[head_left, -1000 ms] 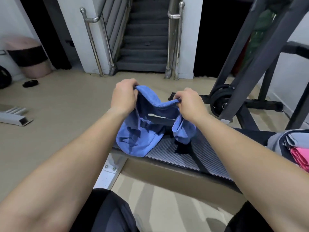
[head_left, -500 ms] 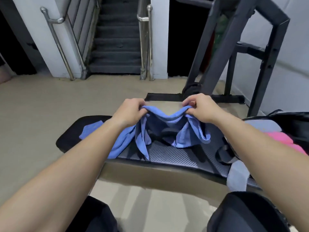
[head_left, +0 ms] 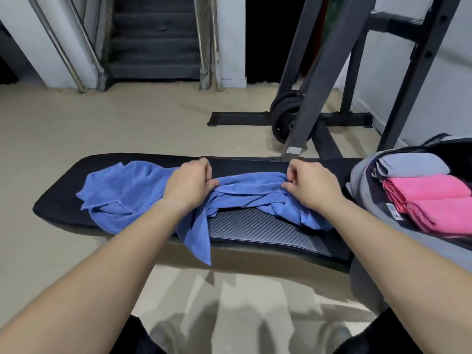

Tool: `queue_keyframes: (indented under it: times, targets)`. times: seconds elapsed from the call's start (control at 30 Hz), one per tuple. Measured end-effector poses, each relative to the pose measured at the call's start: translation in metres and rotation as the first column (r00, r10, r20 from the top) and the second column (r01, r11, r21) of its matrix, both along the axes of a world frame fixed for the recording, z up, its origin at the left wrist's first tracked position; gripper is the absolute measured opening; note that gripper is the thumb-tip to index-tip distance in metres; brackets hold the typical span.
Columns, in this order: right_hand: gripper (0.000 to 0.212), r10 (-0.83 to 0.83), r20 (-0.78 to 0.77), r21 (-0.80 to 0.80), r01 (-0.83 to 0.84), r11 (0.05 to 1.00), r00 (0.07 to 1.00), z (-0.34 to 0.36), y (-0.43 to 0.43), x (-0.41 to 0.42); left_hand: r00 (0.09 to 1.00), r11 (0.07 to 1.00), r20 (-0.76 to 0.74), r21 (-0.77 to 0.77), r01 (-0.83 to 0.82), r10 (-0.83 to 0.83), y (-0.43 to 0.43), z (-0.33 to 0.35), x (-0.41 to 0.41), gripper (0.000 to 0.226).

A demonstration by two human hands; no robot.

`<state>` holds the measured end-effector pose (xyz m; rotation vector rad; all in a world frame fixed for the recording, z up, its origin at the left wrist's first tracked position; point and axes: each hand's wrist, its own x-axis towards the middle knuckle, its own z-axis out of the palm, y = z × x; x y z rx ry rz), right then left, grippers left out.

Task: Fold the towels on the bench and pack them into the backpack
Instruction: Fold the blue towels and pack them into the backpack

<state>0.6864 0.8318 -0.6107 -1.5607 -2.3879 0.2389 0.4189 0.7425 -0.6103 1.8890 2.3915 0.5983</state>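
- Blue towel (head_left: 143, 190) is seen crumpled along the black bench (head_left: 255, 226), from 9 o'clock to the centre of the view, with one corner hung over the near edge.
- Its far edge is pinched by the left hand (head_left: 190, 183) and the right hand (head_left: 310, 187), fingers curled onto the cloth, and a span is drawn between them.
- A grey towel (head_left: 413, 166) and pink towels (head_left: 431, 198) are found folded inside the open backpack (head_left: 357, 180) at 3 o'clock.
- Packing is judged well advanced; the blue cloth, possibly two towels bunched together, is yet to be folded and packed.
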Motion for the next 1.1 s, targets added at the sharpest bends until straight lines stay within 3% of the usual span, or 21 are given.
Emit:
queue_keyframes:
  times: [0.07, 0.23, 0.37, 0.5, 0.63, 0.83, 1.0, 1.1]
  targets:
    - [0.015, 0.098, 0.043, -0.060, -0.095, 0.994, 0.994, -0.004, 0.001, 0.000, 0.999, 0.996, 0.003, -0.079, 0.041, -0.041, 0.000, -0.007, 0.004, 0.022]
    - [0.040, 0.180, 0.068, -0.108, -0.172, 0.979, 0.981, -0.003, 0.006, 0.007, 0.985, 0.978, 0.018, -0.120, 0.171, -0.170, -0.003, -0.008, 0.004, 0.020]
    - [0.033, 0.207, 0.138, -0.133, -0.189, 0.973, 0.969, 0.000, 0.003, 0.007, 0.978, 0.956, 0.000, -0.210, 0.204, -0.209, -0.012, -0.004, 0.004, 0.016]
    - [0.012, 0.147, 0.103, -0.089, -0.138, 0.986, 0.984, 0.003, 0.001, 0.007, 0.989, 0.980, 0.003, -0.134, 0.148, -0.149, -0.017, 0.001, 0.004, 0.014]
    - [0.013, 0.102, 0.058, -0.077, -0.098, 0.992, 0.993, 0.007, -0.003, 0.005, 0.994, 0.993, 0.031, -0.050, 0.107, -0.106, -0.018, 0.009, 0.009, 0.022]
    - [0.006, 0.149, -0.223, 0.020, -0.148, 0.989, 0.963, 0.020, -0.018, -0.012, 0.961, 0.969, 0.153, 0.125, 0.212, -0.230, -0.018, 0.016, 0.024, 0.014]
    - [0.043, 0.300, -0.284, -0.004, -0.314, 0.949, 0.911, 0.028, -0.037, -0.033, 0.920, 0.926, 0.149, 0.167, 0.338, -0.363, -0.016, 0.016, 0.043, 0.012]
    - [0.018, 0.334, -0.223, -0.018, -0.347, 0.938, 0.916, 0.028, -0.034, -0.038, 0.913, 0.932, 0.203, 0.166, 0.324, -0.353, -0.017, 0.018, 0.044, 0.012]
